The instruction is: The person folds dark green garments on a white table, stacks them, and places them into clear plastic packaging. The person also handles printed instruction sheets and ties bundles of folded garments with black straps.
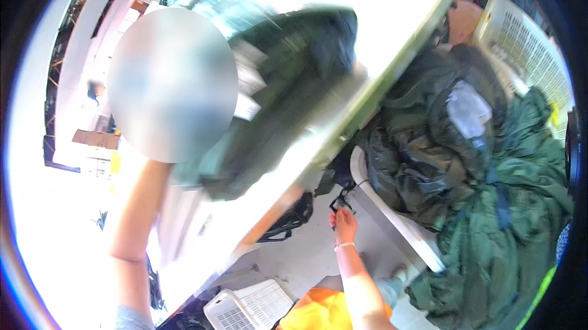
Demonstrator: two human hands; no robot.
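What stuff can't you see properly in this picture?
- Left hand: hidden in the head view; the raised forearm ends behind a blurred patch.
- Right hand: whether it grips the black strap it touches is too small to tell.
- Dark garment on the table: motion-blurred, shape unclear.
- White basket: cut off by the lower edge.

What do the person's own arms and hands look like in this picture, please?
Both forearms are bare, with no gloves. The right hand has a thin, pale beaded bracelet at the wrist. The left arm shows a short grey sleeve near the lower edge; the left hand itself is lost behind the blur. No watch or rings can be made out.
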